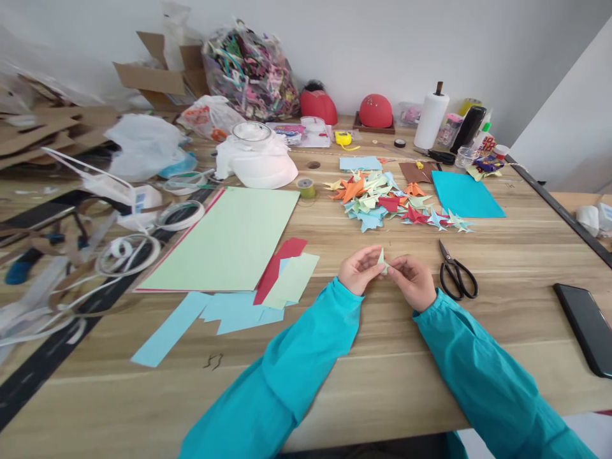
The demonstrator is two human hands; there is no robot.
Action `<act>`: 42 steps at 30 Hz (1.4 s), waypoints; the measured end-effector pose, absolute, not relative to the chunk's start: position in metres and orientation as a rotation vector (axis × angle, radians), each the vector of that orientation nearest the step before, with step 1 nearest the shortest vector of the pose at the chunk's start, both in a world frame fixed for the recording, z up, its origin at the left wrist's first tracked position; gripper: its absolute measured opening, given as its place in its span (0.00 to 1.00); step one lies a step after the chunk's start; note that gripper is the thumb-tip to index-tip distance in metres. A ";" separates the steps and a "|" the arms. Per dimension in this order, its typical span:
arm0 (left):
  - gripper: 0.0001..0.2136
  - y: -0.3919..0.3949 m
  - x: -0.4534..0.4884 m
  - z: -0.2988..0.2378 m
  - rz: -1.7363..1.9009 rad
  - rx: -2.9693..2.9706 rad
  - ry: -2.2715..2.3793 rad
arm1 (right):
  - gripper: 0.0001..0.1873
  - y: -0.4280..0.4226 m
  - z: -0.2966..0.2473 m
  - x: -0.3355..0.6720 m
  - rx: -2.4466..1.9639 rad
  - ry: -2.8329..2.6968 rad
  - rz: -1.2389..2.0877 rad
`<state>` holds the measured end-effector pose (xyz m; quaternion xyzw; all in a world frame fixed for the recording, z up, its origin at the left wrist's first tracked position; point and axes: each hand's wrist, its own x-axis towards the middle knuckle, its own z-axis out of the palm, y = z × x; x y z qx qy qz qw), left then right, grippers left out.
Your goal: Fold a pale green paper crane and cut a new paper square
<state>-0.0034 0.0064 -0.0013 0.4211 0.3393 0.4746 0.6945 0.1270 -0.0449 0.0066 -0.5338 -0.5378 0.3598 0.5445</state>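
Folded paper piece [382, 260]: small and pale green, held just above the table's front middle, between both hands.
Left hand [359, 270]: fingertips closed on the piece's left side.
Right hand [415, 279]: fingertips pressed together on the piece's right side; the two hands meet at the paper.
Near right: black scissors [456, 274] lie flat just beside the right hand, blades closed and pointing away from the person.
Far side: pile of folded paper shapes [387, 201] in many colours, well apart from the hands; teal sheet [466, 194] to its right.
Left side: pale green sheet [229, 239], with red, green and blue paper offcuts [239, 309] at its near corner, near the left hand.
Open room: bare wood runs from the hands to the table's near edge, between the sleeves.
Right edge: dark phone [586, 325] lies flat close to the table's edge.
Surface: light wooden table [382, 370], cluttered along its back and left.
Room: white wall [382, 38] behind.
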 end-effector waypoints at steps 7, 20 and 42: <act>0.22 0.010 -0.003 -0.006 1.075 1.098 0.724 | 0.14 -0.042 0.009 0.129 -1.285 -1.196 0.777; 0.12 0.006 -0.006 0.003 1.098 1.176 0.745 | 0.10 -0.044 0.006 0.128 -1.189 -1.353 0.766; 0.11 0.005 -0.006 0.003 1.076 1.136 0.736 | 0.07 -0.044 0.004 0.130 -1.202 -1.335 0.733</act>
